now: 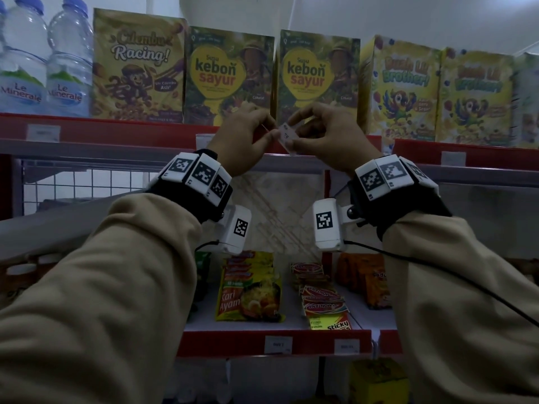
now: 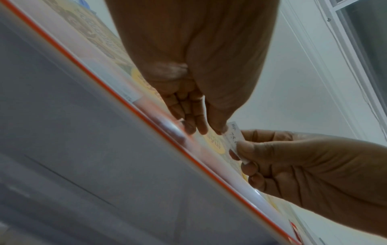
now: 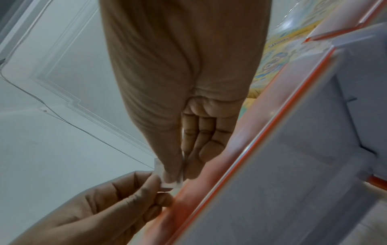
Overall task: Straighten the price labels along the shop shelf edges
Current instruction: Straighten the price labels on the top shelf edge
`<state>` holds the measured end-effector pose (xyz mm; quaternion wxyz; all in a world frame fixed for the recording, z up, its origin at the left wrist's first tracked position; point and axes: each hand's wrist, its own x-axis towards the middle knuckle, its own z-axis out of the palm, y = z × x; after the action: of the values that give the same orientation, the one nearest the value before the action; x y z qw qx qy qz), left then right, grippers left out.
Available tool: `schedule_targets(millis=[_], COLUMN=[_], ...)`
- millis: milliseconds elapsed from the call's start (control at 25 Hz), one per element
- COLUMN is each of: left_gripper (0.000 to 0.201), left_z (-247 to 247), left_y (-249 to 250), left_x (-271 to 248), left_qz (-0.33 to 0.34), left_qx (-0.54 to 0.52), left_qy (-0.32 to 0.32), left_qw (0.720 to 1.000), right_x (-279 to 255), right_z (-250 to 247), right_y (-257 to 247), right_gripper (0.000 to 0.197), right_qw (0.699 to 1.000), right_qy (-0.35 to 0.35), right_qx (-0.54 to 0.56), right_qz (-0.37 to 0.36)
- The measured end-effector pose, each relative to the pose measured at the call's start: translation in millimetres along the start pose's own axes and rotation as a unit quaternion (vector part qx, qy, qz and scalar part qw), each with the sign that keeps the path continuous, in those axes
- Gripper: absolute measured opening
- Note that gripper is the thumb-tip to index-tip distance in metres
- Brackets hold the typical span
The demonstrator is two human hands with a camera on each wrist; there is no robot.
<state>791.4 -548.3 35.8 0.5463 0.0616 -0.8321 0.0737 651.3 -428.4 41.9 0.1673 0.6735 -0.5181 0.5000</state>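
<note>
A small white price label (image 1: 286, 136) is held off the red edge strip (image 1: 116, 131) of the top shelf, tilted, in front of the gap between two "kebon sayur" boxes. My left hand (image 1: 273, 133) pinches its left end between thumb and forefinger. My right hand (image 1: 295, 135) pinches the right part. In the left wrist view the label (image 2: 233, 132) shows printed digits, with the left thumb at its upper end and the right hand (image 2: 240, 149) gripping it lower down. In the right wrist view the label (image 3: 167, 184) sits between both hands' fingertips, next to the strip (image 3: 272, 132).
Other labels sit in the strip at left (image 1: 43, 132) and right (image 1: 453, 158); one (image 1: 204, 139) is half hidden by my left hand. Cereal boxes (image 1: 230, 77) and water bottles (image 1: 68, 62) stand above. The lower shelf holds noodle packets (image 1: 248, 290) and two more labels (image 1: 278, 344).
</note>
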Motion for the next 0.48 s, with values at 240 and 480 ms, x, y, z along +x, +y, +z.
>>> schedule_targets(millis=[240, 480], left_gripper=[0.024, 0.018], left_z=[-11.1, -18.7], left_y=[-8.9, -8.5], left_x=[0.7, 3.3], left_qz=[0.017, -0.023], left_qx=[0.069, 0.037], left_qy=[-0.033, -0.012], left_qw=[0.997, 0.999], right_x=[7.6, 28.7], right_z=[3.0, 13.5], right_y=[11.9, 4.5], right_gripper=[0.014, 0.012], right_qw=[0.996, 0.977], right_qy=[0.061, 0.113], right_qx=[-0.063, -0.174], right_qz=[-0.003, -0.051])
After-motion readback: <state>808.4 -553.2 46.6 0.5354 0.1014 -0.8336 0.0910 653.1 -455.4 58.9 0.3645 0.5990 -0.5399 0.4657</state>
